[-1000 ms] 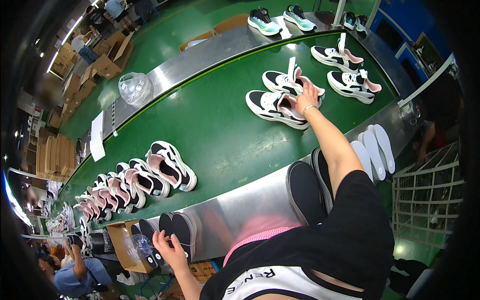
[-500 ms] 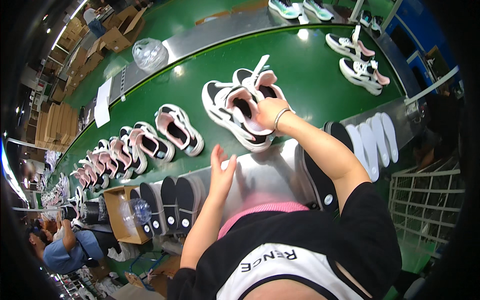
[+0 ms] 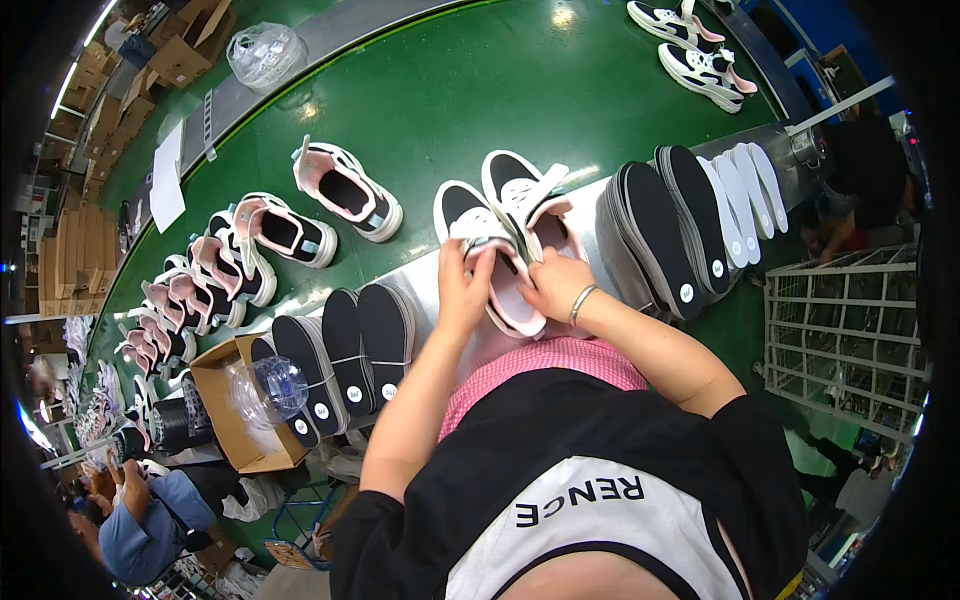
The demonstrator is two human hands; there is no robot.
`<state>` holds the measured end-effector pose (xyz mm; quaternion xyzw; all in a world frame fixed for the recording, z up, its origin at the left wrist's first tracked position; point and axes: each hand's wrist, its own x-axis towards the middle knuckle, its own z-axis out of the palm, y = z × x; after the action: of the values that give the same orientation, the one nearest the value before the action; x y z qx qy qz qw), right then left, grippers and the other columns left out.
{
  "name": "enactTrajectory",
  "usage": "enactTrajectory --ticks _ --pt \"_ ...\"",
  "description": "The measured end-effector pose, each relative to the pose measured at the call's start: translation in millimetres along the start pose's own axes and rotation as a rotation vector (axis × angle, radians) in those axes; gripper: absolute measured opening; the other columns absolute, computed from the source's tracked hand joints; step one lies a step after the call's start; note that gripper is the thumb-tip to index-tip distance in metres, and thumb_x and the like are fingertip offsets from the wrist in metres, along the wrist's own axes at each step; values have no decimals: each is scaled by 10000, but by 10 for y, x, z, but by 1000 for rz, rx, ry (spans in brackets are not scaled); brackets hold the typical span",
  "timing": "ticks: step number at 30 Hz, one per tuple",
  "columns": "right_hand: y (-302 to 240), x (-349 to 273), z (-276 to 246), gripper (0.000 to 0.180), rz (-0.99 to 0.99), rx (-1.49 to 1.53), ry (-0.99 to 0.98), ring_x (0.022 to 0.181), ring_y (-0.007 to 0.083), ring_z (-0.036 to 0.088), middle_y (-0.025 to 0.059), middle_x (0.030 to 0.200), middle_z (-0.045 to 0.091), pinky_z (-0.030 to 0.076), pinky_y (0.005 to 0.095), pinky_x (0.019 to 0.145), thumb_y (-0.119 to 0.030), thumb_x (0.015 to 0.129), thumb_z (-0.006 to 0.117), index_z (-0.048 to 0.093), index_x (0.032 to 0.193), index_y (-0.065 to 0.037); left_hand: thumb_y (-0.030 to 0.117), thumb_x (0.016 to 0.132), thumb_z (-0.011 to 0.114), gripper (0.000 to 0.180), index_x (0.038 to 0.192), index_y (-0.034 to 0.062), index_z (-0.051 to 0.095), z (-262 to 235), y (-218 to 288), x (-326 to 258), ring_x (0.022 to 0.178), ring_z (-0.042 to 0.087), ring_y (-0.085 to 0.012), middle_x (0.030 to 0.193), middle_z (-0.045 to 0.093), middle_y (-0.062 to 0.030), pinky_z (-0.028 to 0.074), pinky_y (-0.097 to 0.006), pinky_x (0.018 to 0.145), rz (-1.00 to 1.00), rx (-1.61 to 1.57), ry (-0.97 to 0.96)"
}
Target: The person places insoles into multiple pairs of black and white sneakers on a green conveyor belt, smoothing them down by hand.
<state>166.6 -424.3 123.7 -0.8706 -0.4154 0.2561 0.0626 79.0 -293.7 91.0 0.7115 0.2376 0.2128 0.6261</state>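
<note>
In front of my body a pair of white, black and pink sneakers rests at the metal edge of the green table, toes pointing away. My left hand (image 3: 466,290) is closed on the outer side of the left sneaker (image 3: 460,205), near its tongue. My right hand (image 3: 560,287) grips the collar of that same shoe from the other side, its fingertips partly hidden in the opening. Against it leans the right sneaker (image 3: 512,172), with its white strap sticking up, just beyond my right hand.
Stacked black insoles (image 3: 655,235) and white insoles (image 3: 752,195) lie to the right. More black insole stacks (image 3: 345,350) and a cardboard box (image 3: 215,400) with clear plastic are at left. A row of sneakers (image 3: 285,228) runs leftward. A wire rack (image 3: 840,320) stands right; another person (image 3: 160,520) sits lower left.
The sneaker pair has come off the green surface toward my body. My left hand, formerly empty with fingers apart, has taken hold of the left sneaker; my right hand has drawn back with it.
</note>
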Motion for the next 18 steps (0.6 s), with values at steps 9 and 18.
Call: enactTrajectory --ticks 9,18 --pt "-95 25 116 287 35 32 76 715 316 576 191 864 531 463 407 661 -300 746 489 603 774 -38 260 828 521 301 906 -25 579 -232 -271 585 646 551 -121 767 605 -64 420 -219 568 -407 -274 -145" --pt "-266 -345 145 222 41 -162 576 961 211 495 87 999 548 347 318 825 -286 745 546 609 806 -83 247 847 523 267 930 -3 566 -241 -414 531 719 586 -134 839 606 -73 463 -230 622 -220 -318 -168"
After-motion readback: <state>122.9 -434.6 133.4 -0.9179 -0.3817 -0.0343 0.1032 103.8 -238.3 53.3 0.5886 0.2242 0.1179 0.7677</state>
